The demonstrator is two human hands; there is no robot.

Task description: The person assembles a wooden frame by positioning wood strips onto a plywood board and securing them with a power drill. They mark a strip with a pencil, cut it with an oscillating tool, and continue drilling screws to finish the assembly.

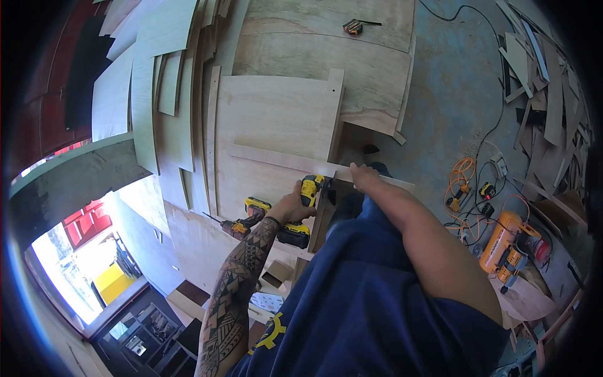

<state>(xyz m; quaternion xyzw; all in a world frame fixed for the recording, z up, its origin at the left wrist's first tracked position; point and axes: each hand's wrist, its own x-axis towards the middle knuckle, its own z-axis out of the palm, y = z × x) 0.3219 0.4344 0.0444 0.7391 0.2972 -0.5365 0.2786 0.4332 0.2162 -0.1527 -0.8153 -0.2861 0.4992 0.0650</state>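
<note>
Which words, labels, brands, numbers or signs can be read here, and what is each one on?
None can be read with certainty.
Yellow-and-black power tool in the left hand: any markings too small.
Tape measure: too small.
Orange tank: any lettering too blurred.
Navy shirt: yellow emblem, no readable letters.

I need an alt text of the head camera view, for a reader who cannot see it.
A person's left hand holds a yellow-and-black power tool beside a long wooden strip, while the right hand is on the strip. The strip reaches across a pale wooden panel; a drill lies nearby.
</note>
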